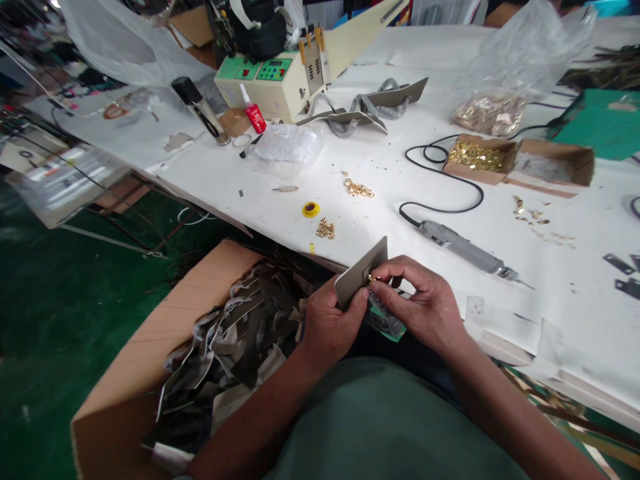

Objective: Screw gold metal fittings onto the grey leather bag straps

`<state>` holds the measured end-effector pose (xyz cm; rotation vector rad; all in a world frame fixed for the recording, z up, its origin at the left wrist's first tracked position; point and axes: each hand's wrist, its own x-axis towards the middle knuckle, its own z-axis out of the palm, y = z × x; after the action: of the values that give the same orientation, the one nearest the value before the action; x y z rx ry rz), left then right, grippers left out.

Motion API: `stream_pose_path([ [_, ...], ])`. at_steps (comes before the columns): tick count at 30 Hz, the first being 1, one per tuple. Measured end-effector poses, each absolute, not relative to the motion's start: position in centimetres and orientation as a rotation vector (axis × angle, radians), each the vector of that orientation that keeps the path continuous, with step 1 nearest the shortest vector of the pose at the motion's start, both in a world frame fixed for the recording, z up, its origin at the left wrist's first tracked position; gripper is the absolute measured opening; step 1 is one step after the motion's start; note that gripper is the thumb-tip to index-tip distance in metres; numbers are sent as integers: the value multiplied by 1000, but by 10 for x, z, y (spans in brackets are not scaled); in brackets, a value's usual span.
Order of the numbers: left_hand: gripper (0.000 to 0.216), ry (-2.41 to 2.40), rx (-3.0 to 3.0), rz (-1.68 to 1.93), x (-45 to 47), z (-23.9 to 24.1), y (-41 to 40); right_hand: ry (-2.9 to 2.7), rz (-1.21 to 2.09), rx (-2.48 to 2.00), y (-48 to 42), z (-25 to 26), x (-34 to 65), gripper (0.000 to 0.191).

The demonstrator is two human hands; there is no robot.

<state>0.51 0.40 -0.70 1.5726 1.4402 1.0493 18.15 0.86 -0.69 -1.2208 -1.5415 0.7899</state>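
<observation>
My left hand (333,319) is closed around the lower edge of a flat grey-brown panel (361,270), which it holds tilted above the table's front edge. Between thumb and fingertips, my right hand (423,300) pinches a small gold metal fitting (371,279) against the panel's face. The fitting's exact shape is partly covered by the fingers. Below the hands, a dark strap-like piece wrapped in clear plastic (385,317) shows in part. Nearest on the table are a little pile of gold fittings (326,229) and a yellow ring-shaped item (311,209).
A grey electric screwdriver (463,248) with a black cord lies to the right. Behind it stand small cardboard boxes (480,159) of gold parts. A cream machine (265,83) and a red bottle (255,117) are further back. At lower left, a large carton (165,333) holds many similar panels.
</observation>
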Motion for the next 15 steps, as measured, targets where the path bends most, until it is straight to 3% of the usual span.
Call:
stream_pose_path([
  [7, 24, 1386, 1688, 1027, 7, 0, 4, -1469, 944, -1244, 11, -2, 190, 9],
  [15, 18, 1346, 1766, 1146, 12, -2, 2, -1422, 527, -1217, 3, -3, 179, 5],
])
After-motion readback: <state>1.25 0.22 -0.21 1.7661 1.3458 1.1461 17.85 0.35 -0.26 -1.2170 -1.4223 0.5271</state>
